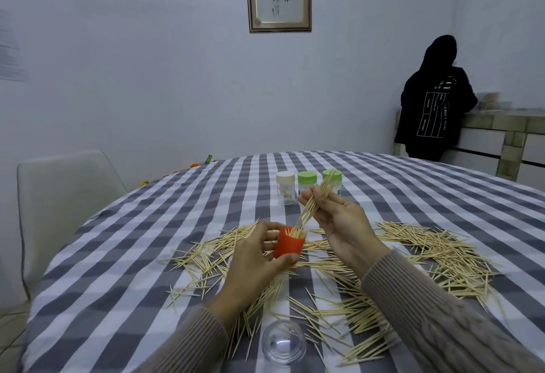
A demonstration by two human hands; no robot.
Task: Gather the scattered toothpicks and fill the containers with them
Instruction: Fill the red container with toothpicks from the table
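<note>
a bundle goes into the red cup

at the centre of the frame the left hand (259,250) wraps around a small red container (288,243), thumb below and fingers behind, tipping its mouth toward the other hand, it seems, so the sticks can slide in. the right hand (339,219) pinches a bundle of toothpicks (317,198) between thumb and fingers, slanted so its lower tips meet the container's mouth, where other sticks already stand.

the scattered toothpicks (442,251) lie in a loose ring on the checked desk (124,254) around both hands, thickest at the right and lower centre. they are thin, pale, pointed wood and look light and easy to spill. a clear domed lid (283,343), smooth and glassy, rests at the bottom centre, probably the container's cap set aside. beyond the hands, in the middle of the frame, stand three small jars: a white-capped jar (285,186) with a few sticks inside and two green-capped jars (307,181). much remains ungathered.
</note>
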